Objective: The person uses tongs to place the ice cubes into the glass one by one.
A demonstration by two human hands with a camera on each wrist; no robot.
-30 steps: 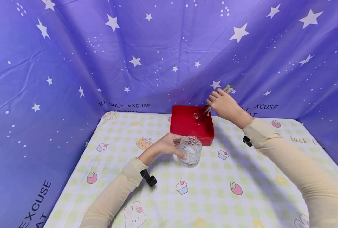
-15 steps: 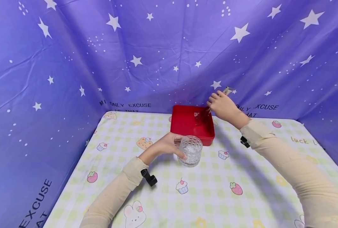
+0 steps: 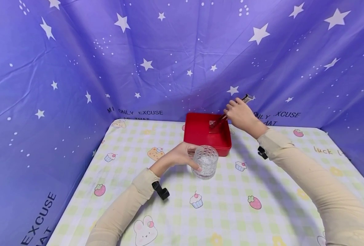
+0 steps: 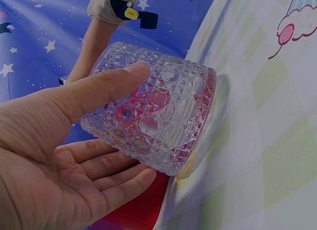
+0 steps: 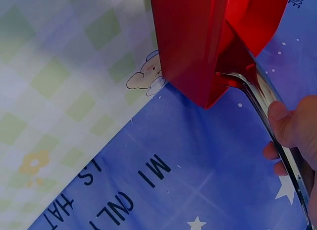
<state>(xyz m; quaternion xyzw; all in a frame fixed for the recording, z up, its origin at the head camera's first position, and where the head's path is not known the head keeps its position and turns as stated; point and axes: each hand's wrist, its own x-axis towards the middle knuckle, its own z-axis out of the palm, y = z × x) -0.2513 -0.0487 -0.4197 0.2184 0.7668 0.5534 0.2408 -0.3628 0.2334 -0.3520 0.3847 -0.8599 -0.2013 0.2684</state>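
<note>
In the head view my left hand [image 3: 182, 155] grips a clear, patterned drinking glass [image 3: 205, 163] that stands upright on the cloth. Thumb and fingers lie on opposite sides of the glass [image 4: 153, 108] in the left wrist view. My right hand [image 3: 241, 114] holds metal tongs [image 5: 270, 106] at a slant, their lower ends reaching into a red box [image 3: 197, 135]. By the tips, inside the box, shows a small clear, shiny piece [image 3: 211, 123]; I cannot tell whether the tongs pinch it.
A checked cloth [image 3: 169, 218] with cartoon prints covers the table. Behind its far edge hangs a purple curtain [image 3: 176, 85] with white stars, close to the box and the right hand. The box's near wall [image 3: 222, 151] stands right behind the glass.
The two arms of the tongs, apart a second ago, now look close together, and the tongs lean slightly lower. My left hand and the glass stay in place.
</note>
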